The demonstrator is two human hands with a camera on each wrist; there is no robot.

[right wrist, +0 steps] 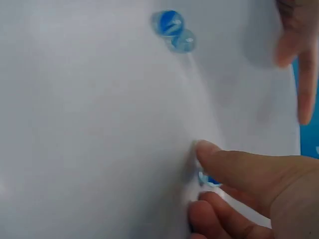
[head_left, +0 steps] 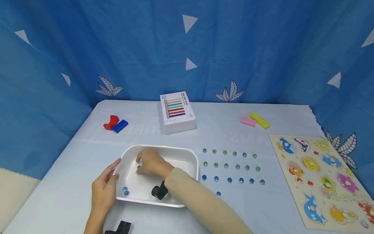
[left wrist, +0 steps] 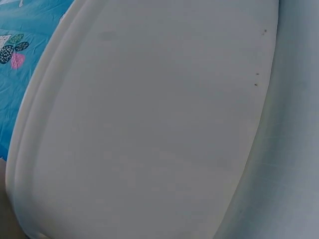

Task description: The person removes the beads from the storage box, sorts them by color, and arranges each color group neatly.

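Note:
Inside the white tray (head_left: pixel 163 203), my right hand (head_left: pixel 153 164) reaches to the left end. Its thumb and fingers stand apart around a blue marble (right wrist: pixel 213 180), which lies by the tray wall. Two more blue marbles (head_left: pixel 126 191) touch each other in the tray's near left corner. At the left rim, my left hand (head_left: pixel 103 191) rests with fairly straight fingers and thumb against the edge. The left wrist view is filled mostly by the pale tray wall (left wrist: pixel 149 124); no fingers show clearly there.
Right of the tray lie rows of green marbles (head_left: pixel 226 165) and blue marbles (head_left: pixel 229 180). An animal puzzle board (head_left: pixel 315 191) lies at the right. Behind are a white box (head_left: pixel 179 126), red block (head_left: pixel 111 123), blue block (head_left: pixel 120 126), pink block (head_left: pixel 247 121) and yellow block (head_left: pixel 260 121).

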